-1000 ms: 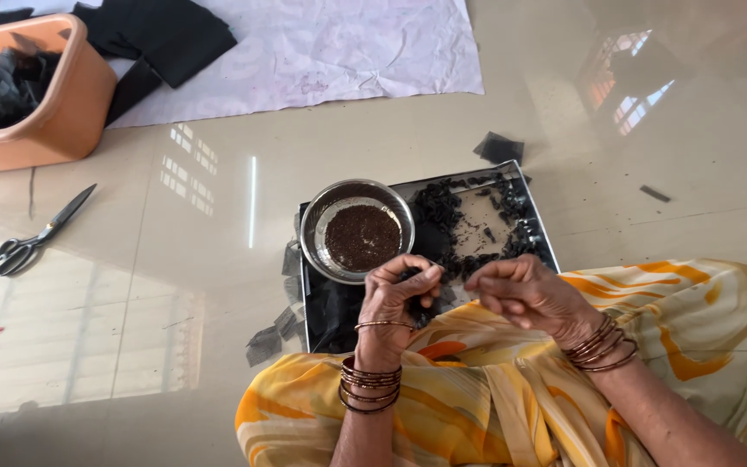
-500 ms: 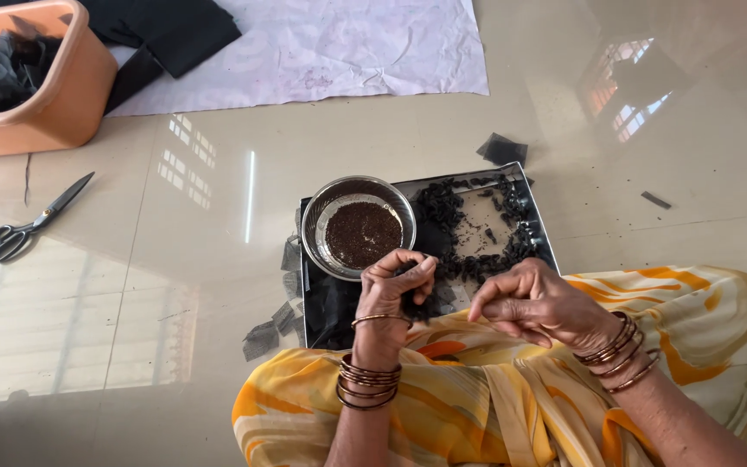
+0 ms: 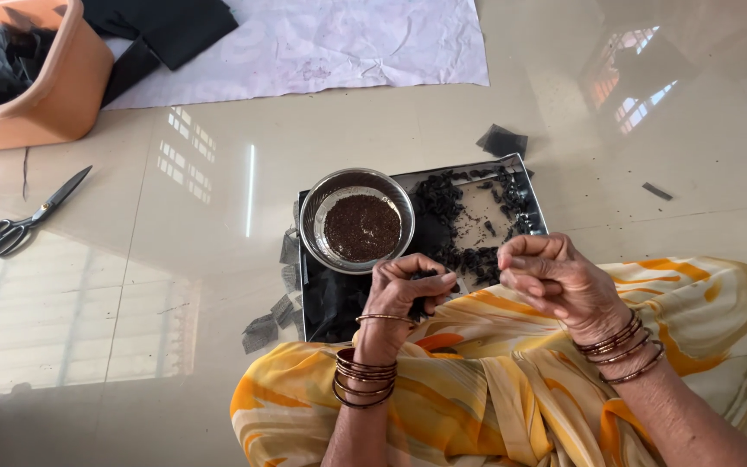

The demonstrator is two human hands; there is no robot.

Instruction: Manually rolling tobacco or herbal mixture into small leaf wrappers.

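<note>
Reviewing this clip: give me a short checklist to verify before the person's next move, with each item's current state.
1. Left hand has a grip on the small dark piece: ok, fingers pinch it.
2. Right hand holding something: cannot tell, its fingers are curled shut.
3. Steel bowl of dark grains upright on the tray: ok.
4. Dark pieces within the tray: ok, though some mesh scraps lie on the floor beside it.
5. Scissors away from both hands: ok, they lie far off on the floor.
</note>
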